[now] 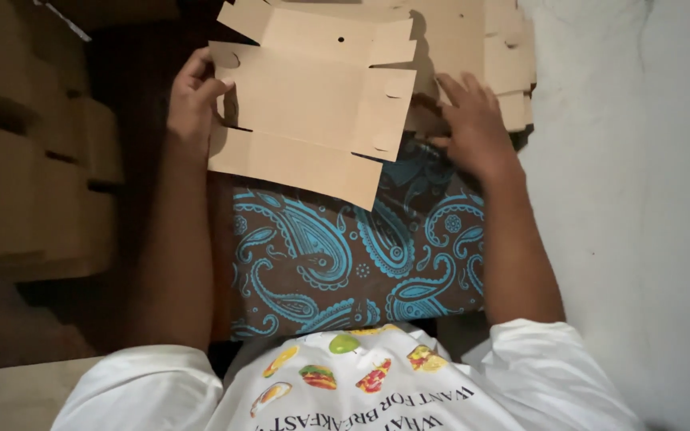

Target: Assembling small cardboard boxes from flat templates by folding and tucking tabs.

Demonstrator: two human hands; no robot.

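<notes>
The left hand (193,100) pinches the left edge of a flat die-cut box blank (313,96), thumb on top and fingers curled behind, so the sheet hangs out over the lap from that one edge. The right hand (473,124) lies open, fingers spread, palm down on the stack (513,56) of more blanks at the upper right; it presses rather than grips, and whether it also touches the held blank I cannot tell. The blank sits tilted above a cloth (345,247) with a blue paisley pattern, its flaps loose along the near and right edges. Held by a single edge, the sheet could sag or twist and crease off its score lines, I judge, and a notched flap might catch on the stack under the right hand and tear. The stack itself is uneven, so a push from that open palm could slide the top sheets toward the pale floor (640,199). Folded boxes (33,160) stand close on the left in dim light; a swing of the blank could knock them.
</notes>
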